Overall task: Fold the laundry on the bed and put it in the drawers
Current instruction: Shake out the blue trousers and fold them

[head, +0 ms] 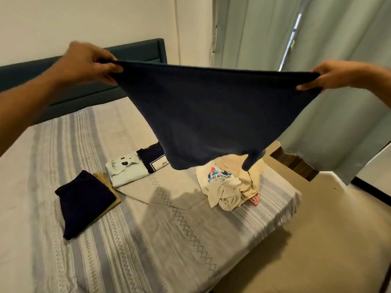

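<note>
A navy blue garment (207, 115) hangs stretched in the air above the bed (148, 240). My left hand (88, 62) pinches its upper left corner and my right hand (338, 75) pinches its upper right corner. Its lower end dangles over a crumpled pile of cream clothes (230, 185) with a printed T-shirt on top. Folded pieces lie on the bed: a dark navy one (84, 201) on a tan one (108, 182), a white shirt (124, 170), and a dark printed shirt (151, 159) partly hidden behind the held garment.
The bed has a striped grey and beige cover and a teal headboard (131, 53) against the wall. Pale green curtains (317, 60) hang on the right. A dark wooden piece (296, 163) stands by the curtain. Beige floor (328, 240) lies right of the bed.
</note>
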### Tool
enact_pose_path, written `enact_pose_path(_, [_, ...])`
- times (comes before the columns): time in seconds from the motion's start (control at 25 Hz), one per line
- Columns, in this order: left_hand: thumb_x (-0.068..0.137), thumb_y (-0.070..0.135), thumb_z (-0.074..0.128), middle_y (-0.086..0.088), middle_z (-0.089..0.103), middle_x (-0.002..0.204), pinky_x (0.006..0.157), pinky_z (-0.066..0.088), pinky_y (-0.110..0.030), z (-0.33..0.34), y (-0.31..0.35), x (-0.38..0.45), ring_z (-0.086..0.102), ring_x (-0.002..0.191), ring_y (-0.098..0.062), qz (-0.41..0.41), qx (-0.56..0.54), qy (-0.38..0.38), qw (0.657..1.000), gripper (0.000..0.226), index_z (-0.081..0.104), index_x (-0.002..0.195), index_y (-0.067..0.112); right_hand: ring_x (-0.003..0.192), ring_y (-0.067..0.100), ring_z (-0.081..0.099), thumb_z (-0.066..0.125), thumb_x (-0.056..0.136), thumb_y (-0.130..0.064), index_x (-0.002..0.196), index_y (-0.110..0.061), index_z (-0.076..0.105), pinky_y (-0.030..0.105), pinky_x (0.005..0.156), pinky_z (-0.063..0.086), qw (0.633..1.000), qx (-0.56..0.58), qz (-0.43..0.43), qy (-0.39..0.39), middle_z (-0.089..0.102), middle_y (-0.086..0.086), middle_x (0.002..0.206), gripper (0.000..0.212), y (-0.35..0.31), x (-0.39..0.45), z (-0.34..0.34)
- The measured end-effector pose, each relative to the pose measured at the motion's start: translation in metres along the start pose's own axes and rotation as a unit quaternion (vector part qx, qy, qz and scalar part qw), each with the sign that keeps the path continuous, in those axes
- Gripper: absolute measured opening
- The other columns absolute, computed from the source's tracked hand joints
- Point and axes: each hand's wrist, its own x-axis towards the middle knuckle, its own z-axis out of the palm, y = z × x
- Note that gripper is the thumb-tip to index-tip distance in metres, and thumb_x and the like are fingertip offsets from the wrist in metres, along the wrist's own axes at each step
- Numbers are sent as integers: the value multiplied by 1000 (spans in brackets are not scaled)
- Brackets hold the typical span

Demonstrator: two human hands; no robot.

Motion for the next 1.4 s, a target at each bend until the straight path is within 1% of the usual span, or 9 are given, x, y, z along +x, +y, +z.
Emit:
enact_pose_path(0.12, [99,25,68,-14,72,103,68,51,-2,-29,-17,-12,69,86,-22,19,17,20,999,30,72,120,4,99,33,67,80,85,-26,118,-14,72,23,61,63,995,84,-10,50,71,16,109,36,-13,-6,-2])
enact_pose_path(0.2, [100,22,67,-12,70,99,66,46,4,-38,-35,-22,68,74,-8,18,18,10,1000,28,72,118,1,104,37,69,80,88,-24,126,-13,70,25,59,62,991,109,-2,83,71,17,112,40,-25,-8,9])
enact_pose_path(0.4, [99,17,68,-17,73,97,68,55,-6,-14,-92,-11,72,66,-4,-20,-20,5,1000,23,73,114,-1,65,22,77,79,85,-32,125,-14,69,22,51,60,990,124,20,58,75,17,103,45,-53,16,49])
enact_pose_path(0.56, [100,12,66,-20,74,96,71,50,-2,47,-143,39,73,73,-22,-60,-1,9,998,20,73,112,-1,63,21,76,75,94,-21,121,-8,68,19,53,60,989,133,22,55,75,18,94,31,-58,94,89])
enact_pose_path(0.72, [99,13,65,-21,76,90,70,49,-3,132,-194,111,66,57,6,-85,28,-15,996,19,75,107,1,75,31,78,78,91,-14,115,0,68,27,61,63,985,141,60,73,73,21,100,30,-37,201,129])
enact_pose_path(0.84, [96,16,63,-20,76,84,89,58,-36,208,-232,161,75,76,-22,-90,53,-44,994,21,76,104,1,89,38,75,77,91,-7,113,4,68,44,75,65,988,115,74,76,72,25,105,26,-9,281,165])
enact_pose_path(1.04, [94,8,65,-23,76,85,87,49,-40,293,-246,195,71,89,-37,-99,75,-80,989,17,77,104,0,95,34,72,69,91,3,106,7,72,36,94,59,988,58,98,104,74,22,101,16,20,331,203])
enact_pose_path(1.28, [104,11,53,-18,74,101,72,60,-18,284,-239,179,71,67,-12,-78,-26,36,996,23,71,116,3,92,27,66,64,90,5,116,6,71,35,94,53,969,53,41,237,72,26,109,27,1,298,182])
enact_pose_path(1.4, [107,16,50,-19,73,109,82,62,-23,235,-219,169,71,84,-21,-40,-66,109,991,28,71,122,5,87,25,63,61,82,-9,112,2,73,43,92,58,948,56,39,309,72,23,101,34,-27,267,137])
